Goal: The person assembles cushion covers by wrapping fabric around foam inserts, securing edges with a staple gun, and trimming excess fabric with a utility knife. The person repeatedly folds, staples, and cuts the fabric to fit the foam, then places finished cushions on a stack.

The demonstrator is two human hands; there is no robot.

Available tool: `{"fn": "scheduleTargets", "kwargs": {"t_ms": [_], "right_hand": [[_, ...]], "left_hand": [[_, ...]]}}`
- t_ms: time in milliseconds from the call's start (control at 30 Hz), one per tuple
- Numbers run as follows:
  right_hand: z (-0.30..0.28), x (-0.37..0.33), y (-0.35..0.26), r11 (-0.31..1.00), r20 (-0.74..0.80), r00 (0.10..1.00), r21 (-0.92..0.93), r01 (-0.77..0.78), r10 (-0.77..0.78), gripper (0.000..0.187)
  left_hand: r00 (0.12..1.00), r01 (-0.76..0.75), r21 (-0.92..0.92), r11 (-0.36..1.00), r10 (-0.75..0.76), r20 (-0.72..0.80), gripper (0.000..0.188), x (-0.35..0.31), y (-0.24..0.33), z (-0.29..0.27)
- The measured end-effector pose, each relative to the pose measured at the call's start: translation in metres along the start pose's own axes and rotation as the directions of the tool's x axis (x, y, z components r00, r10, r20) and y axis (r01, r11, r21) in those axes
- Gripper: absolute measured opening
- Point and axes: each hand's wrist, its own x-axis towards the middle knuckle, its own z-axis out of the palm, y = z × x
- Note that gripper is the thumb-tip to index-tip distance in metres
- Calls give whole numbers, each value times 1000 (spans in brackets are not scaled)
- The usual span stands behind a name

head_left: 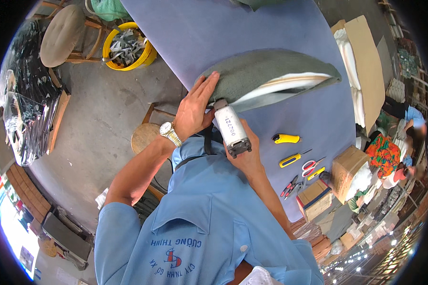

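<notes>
A curved seat panel wrapped in grey-green fabric point(257, 71) lies on the blue-grey table point(280, 23). White padding and a wooden edge show through the gap along its near side. Stretched flat across the panel's left end are the fingers of my left hand point(195, 107); its thumb is mostly hidden. My right hand point(248, 152) is closed round a white and dark staple gun point(231, 127), whose nose is at the fabric edge close to my left fingers. The gun's grip is largely hidden beneath its body.
On the table's right lie a yellow utility knife point(286, 138), a yellow-handled screwdriver point(292, 159), red scissors point(311, 166) and pliers point(290, 186). Cardboard boxes point(349, 171) stand beyond. A yellow bucket of scraps point(150, 54) and a round stool point(145, 137) are to the left.
</notes>
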Motion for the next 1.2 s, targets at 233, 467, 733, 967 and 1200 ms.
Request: {"fn": "scheduleTargets", "kwargs": {"t_ms": [233,467,733,967,1200], "right_hand": [[2,23,0,995,-12,996,39,91,-90,54],[2,22,9,984,-42,983,-37,176,-177,46],[3,23,12,988,-5,988,-11,156,-156,44],[8,21,-4,975,-102,970,-46,216,-220,34],[12,20,-10,991,-53,990,-49,128,-131,44]], "left_hand": [[997,79,34,996,-80,20,82,19,7,-20],[993,107,-47,993,-104,53,80,23,0,-24],[997,75,-17,997,-75,12,77,22,6,-22],[998,69,-43,997,-69,0,73,20,9,-20],[996,55,10,998,-54,-73,82,10,0,-9]]}}
